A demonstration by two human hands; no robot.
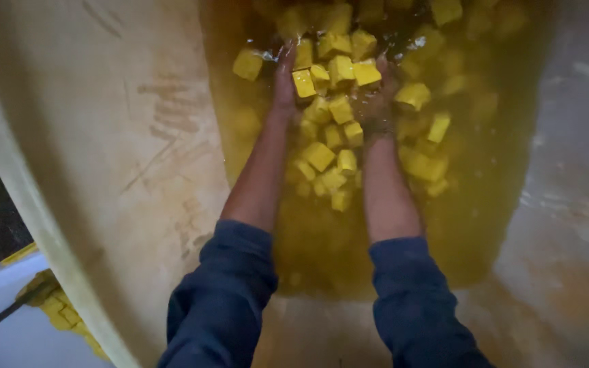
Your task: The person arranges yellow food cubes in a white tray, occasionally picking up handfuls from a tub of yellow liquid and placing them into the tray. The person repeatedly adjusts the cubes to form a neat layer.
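Yellow cubes (335, 109) are scooped in cupped left hand (284, 78) and right hand (376, 95), upper centre, above yellowish water (472, 204).

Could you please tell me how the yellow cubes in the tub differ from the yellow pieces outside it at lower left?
The cubes float in murky yellow liquid inside the tub, many gathered between the two hands; the outside pieces lie out of the liquid, beside the tub wall. The cubes are plentiful and clearly blocky; the outside pieces are few, partly hidden. Both are bright yellow.

Dim, yellowish light — soft blur, perhaps motion, edges darkened.
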